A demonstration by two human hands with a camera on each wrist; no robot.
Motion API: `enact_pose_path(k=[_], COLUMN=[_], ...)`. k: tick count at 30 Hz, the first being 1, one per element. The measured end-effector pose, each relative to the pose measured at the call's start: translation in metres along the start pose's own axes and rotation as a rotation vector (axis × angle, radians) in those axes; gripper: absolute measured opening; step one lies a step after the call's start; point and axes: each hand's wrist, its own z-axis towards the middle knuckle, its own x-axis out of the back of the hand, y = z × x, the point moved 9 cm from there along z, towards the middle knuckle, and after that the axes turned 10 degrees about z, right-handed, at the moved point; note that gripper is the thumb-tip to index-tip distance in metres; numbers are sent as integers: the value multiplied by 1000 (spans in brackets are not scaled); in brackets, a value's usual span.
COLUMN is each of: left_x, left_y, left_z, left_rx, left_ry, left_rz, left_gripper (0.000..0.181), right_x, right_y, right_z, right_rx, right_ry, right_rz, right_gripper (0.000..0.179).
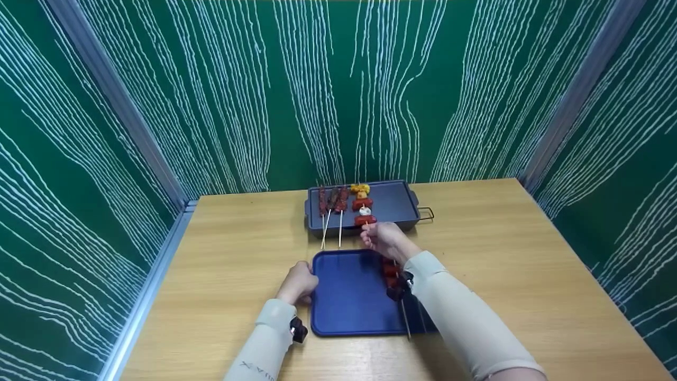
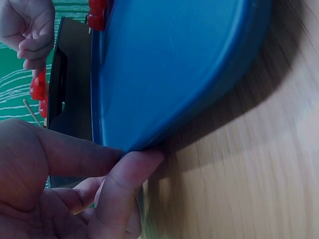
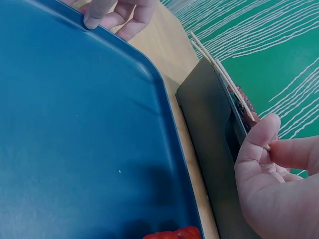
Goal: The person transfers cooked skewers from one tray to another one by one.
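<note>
Head view, grill side: three meat skewers [image 1: 342, 200] lie on the grill [image 1: 399, 203], sticks overhanging its near edge; these look done.
Skewer in hand: the mixed skewer [image 1: 363, 203] extends over the grill beside them, its food beyond the right grip [image 1: 386, 238]; whether it rests there is unclear, and it is not yet released.
Tray side: red food pieces [image 1: 390, 269] remain on the blue tray [image 1: 346, 296], so work seems left; the sleeve [image 1: 460, 312] hides how many.
Left wrist view, tray rim: the left grip [image 2: 75, 184] pinches it at a corner, just above the desk [image 2: 249, 174].
Right wrist view, stick: the right grip holds the mixed skewer's stick [image 3: 268, 147] between thumb and finger, closed narrow; its food is hidden behind the hand.
</note>
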Motion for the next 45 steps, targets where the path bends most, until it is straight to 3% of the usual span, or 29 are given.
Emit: enact_pose_path(k=[4, 17, 25, 28, 35, 41, 45], left_x=[3, 4, -15, -19, -1, -12, -16], left_y=[4, 4, -25, -29, -2, -18, -26], left_z=[-7, -8, 31, 38, 4, 23, 33], left_rx=[-8, -5, -8, 9, 38, 6, 20], left_ry=[-4, 17, -5, -18, -23, -18, -12], left_rz=[-18, -28, -13, 5, -12, -10, -29], left_gripper=[15, 13, 10, 11, 11, 11, 12], right_x=[0, -3, -2, -1, -2, -5, -7], right_y=[-3, -16, -22, -25, -31, -33, -36], right_z=[-2, -14, -20, -22, -28, -34, -37], right_rx=[8, 14, 24, 24, 21, 18, 11], right_ry=[-4, -30, -33, -44, -70, -93, -89], right_rz=[-13, -48, -52, -57, -52, -60, -75], right_gripper=[19, 18, 21, 22, 19, 20, 20])
